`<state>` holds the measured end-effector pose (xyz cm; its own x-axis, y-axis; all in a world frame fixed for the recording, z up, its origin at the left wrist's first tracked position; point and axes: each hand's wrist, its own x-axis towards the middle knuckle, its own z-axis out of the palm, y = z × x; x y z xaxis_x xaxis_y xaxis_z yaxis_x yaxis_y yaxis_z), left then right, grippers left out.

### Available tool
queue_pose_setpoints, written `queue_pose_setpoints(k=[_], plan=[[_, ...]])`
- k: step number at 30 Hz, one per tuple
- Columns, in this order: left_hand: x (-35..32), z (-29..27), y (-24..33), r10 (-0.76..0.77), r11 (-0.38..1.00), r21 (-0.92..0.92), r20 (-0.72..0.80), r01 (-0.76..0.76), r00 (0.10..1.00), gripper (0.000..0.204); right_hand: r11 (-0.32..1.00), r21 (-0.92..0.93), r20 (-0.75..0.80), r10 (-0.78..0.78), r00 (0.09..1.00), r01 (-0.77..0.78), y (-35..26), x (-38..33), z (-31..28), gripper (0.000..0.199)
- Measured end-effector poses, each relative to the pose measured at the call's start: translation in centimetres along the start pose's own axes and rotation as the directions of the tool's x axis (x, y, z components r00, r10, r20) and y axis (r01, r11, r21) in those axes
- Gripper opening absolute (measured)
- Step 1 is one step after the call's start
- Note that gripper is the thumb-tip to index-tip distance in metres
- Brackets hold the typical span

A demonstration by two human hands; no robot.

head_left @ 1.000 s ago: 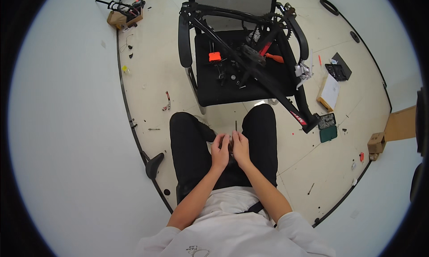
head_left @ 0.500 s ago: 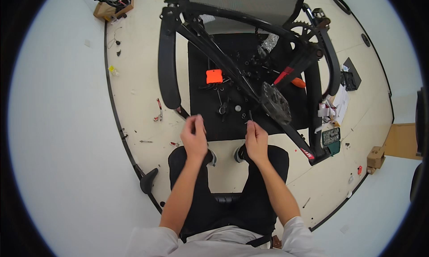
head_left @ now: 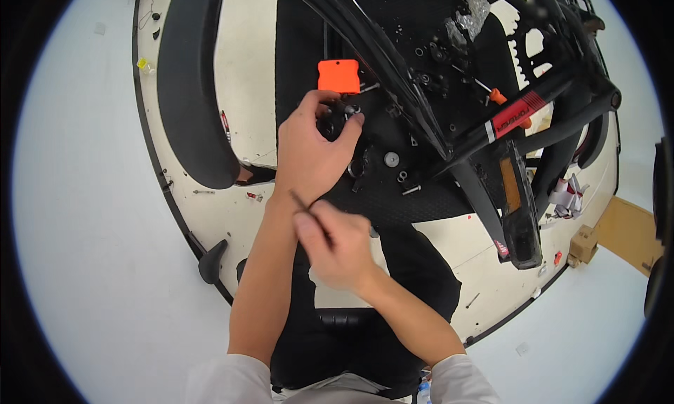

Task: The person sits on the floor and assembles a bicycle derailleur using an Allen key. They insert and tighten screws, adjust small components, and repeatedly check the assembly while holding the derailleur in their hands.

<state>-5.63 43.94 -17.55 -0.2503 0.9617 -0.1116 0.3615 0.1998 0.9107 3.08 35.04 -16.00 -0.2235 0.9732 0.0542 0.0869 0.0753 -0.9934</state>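
Note:
My left hand [head_left: 316,151] reaches over the black chair seat [head_left: 309,32], its thumb and fingers curled round a small black metal part [head_left: 330,125]. This part is half hidden by the hand, so its exact kind does not show. My right hand [head_left: 335,244], blurred by motion, is closed on a thin dark rod [head_left: 300,200] whose tip crosses in front of my left wrist. Just beyond my left fingers lies a flat orange piece [head_left: 338,77]. A round silver cap [head_left: 392,159], small rings [head_left: 401,176] and a bolt [head_left: 412,190] lie right of my left hand.
A black bicycle frame [head_left: 379,46] rests slanting across the chair, with a pedal [head_left: 516,200] at lower right. The left armrest [head_left: 189,88] stands beside the seat. An orange-handled screwdriver [head_left: 497,96] lies at right. A saddle [head_left: 212,261] and cardboard box [head_left: 584,244] are on the floor.
The view has moved nearer the seat. My left hand has gone forward from the seat's front edge to the black part. My right hand has swung left, carrying the thin rod.

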Motion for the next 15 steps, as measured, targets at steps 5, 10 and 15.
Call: queue_pose_setpoints(k=[5, 10, 15], plan=[[0.0, 0.9, -0.1, 0.149, 0.981, 0.13, -0.04, -0.143, 0.988, 0.038, 0.998, 0.0, 0.022, -0.059, 0.998, 0.059, 0.4, -0.1, -0.1, 0.018], [0.9, 2.8, 2.3, 0.109, 0.992, 0.057, 0.005, -0.109, 0.994, 0.04, 0.977, -0.072, -0.13, -0.206, 0.97, 0.198, -0.7, 1.9, -1.7, 0.014], [1.7, 4.0, 2.2, 0.281, 0.93, 0.248, -0.005, -0.271, 0.96, 0.038, 0.969, -0.108, -0.209, -0.241, 0.948, 0.222, -0.4, 3.5, -2.6, 0.015]])
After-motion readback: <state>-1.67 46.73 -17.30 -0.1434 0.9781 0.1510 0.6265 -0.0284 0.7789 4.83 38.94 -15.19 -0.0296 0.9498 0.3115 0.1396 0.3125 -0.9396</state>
